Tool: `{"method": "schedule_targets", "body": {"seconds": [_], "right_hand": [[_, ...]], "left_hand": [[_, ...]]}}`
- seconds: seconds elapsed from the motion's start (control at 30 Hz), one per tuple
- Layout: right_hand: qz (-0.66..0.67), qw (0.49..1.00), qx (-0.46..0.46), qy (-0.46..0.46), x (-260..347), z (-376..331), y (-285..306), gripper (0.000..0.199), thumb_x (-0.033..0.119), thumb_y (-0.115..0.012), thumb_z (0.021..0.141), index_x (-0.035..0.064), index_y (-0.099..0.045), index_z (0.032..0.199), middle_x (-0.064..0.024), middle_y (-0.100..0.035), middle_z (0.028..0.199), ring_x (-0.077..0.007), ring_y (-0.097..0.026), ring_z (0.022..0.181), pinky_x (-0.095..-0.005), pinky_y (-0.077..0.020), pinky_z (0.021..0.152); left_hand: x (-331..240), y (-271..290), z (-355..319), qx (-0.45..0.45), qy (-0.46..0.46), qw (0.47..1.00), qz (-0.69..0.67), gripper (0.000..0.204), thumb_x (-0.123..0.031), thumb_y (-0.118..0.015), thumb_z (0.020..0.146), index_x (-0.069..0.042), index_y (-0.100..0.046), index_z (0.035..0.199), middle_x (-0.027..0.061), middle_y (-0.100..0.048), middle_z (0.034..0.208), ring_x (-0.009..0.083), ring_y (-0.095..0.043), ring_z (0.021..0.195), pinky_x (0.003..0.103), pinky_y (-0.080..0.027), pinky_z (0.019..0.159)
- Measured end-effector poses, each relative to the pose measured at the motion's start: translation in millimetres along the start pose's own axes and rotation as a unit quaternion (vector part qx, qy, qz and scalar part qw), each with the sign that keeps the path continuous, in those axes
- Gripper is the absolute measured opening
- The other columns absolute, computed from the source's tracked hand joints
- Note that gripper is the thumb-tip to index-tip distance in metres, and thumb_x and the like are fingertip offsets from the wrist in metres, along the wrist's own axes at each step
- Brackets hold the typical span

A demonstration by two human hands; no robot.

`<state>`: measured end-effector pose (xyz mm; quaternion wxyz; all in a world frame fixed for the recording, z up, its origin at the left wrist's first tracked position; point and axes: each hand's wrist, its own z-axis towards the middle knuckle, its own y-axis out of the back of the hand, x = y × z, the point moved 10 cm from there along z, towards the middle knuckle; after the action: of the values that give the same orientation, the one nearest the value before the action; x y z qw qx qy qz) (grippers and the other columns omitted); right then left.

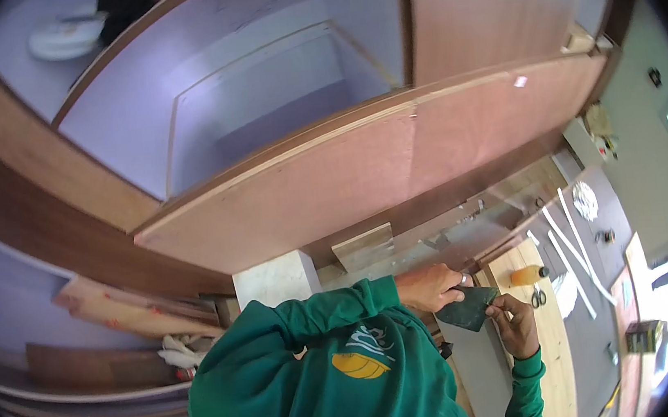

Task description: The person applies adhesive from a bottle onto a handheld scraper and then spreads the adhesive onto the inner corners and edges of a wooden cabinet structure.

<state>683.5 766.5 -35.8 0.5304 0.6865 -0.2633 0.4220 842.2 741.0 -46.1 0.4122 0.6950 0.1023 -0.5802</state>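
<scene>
Both my hands hold a thin dark grey-green sheet (463, 311), which looks like sandpaper. Its upper left corner is pinched in my left hand (432, 286), which has a ring on one finger. At the sheet's right edge, my right hand (517, 324) grips it between thumb and fingertips. The sheet is above a pale wooden board (546, 349). Close to my right hand, a bottle of orange-yellow liquid (528, 275) with a dark cap lies on that board. A pair of scissors (539, 297) with dark handles rests beside the bottle.
A long reddish plywood panel (331, 184) edges the raised frame ahead. White strips (571, 251) lie on the grey surface at right, near a small box (643, 336). A white block (276, 279) stands to the left of my hands, with stacked boards (79, 361) farther left.
</scene>
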Motion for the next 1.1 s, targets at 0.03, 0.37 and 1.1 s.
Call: {"method": "schedule_targets", "body": {"seconds": [0.03, 0.37, 1.1], "right_hand": [[-0.039, 0.999, 0.023, 0.022, 13, 2, 5, 0.013, 0.007, -0.071, 0.09, -0.0018, -0.063, 0.085, -0.0137, -0.066, 0.075, -0.0266, -0.064, 0.069, -0.0326, -0.0494, 0.067], [-0.439, 0.878, -0.029, 0.188, 88, 73, -64, 0.007, 0.013, -0.058, 0.09, 0.0112, -0.06, 0.096, -0.0093, -0.066, 0.085, -0.0303, -0.065, 0.084, -0.0441, -0.0508, 0.074], [0.121, 0.988, -0.072, -0.07, 50, 40, -115, 0.023, 0.025, -0.054, 0.105, 0.0034, -0.056, 0.099, -0.01, -0.062, 0.082, -0.0181, -0.059, 0.074, -0.0322, -0.0481, 0.07]], "left_hand": [[-9, 1, -7, -0.031, 0.008, 0.999, -0.005, 0.027, -0.019, -0.06, 0.094, -0.005, -0.062, 0.117, 0.0281, -0.064, 0.087, 0.0465, -0.063, 0.083, 0.052, -0.047, 0.073], [42, 76, -65, -0.183, 0.132, 0.97, 0.086, 0.032, -0.021, -0.062, 0.093, 0.002, -0.064, 0.116, 0.0276, -0.068, 0.099, 0.0463, -0.064, 0.095, 0.051, -0.051, 0.085], [115, 128, -75, -0.279, 0.042, 0.948, 0.146, 0.036, -0.018, -0.062, 0.092, 0.01, -0.064, 0.116, 0.0318, -0.068, 0.092, 0.0463, -0.068, 0.088, 0.049, -0.054, 0.075]]}}
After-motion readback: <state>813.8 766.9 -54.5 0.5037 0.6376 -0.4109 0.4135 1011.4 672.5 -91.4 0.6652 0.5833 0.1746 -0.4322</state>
